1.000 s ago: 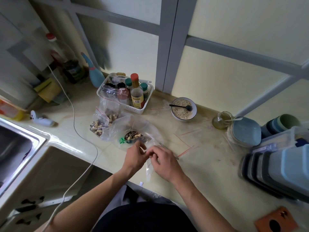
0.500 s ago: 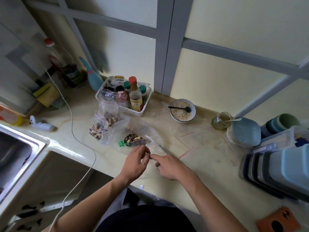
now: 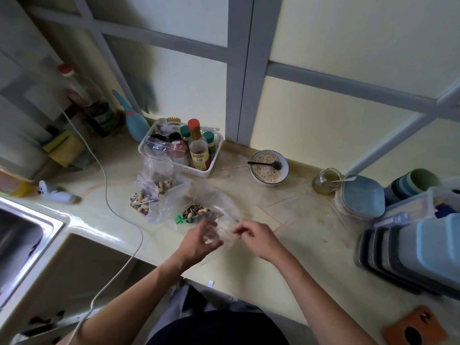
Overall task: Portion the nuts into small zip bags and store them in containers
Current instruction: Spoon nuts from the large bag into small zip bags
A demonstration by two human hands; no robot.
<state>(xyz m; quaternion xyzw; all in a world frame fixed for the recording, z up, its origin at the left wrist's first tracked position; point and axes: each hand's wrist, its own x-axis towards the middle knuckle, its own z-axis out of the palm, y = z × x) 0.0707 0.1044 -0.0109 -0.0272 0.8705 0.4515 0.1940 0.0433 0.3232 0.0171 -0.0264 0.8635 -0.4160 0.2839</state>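
A small clear zip bag (image 3: 219,235) is held between both hands at the counter's front edge. My left hand (image 3: 199,241) pinches its left side and my right hand (image 3: 256,237) pinches its right side, so the mouth is spread apart. Just behind them a big clear bag of mixed nuts and seeds (image 3: 196,210) lies open on the counter. Two filled small zip bags (image 3: 146,197) stand to its left. Several flat empty zip bags (image 3: 276,202) with red strips lie to the right. Stacked lidded containers (image 3: 410,252) sit at the far right.
A white basket of sauce bottles (image 3: 184,148) stands against the wall. A bowl of oats with a black spoon (image 3: 268,168) and a glass jar (image 3: 326,181) sit behind. A white cable (image 3: 119,210) crosses the counter left of the bags. The sink (image 3: 20,240) is at the left.
My hands have drawn apart, pulling the small bag's mouth wider; earlier their fingertips met at its top edge.
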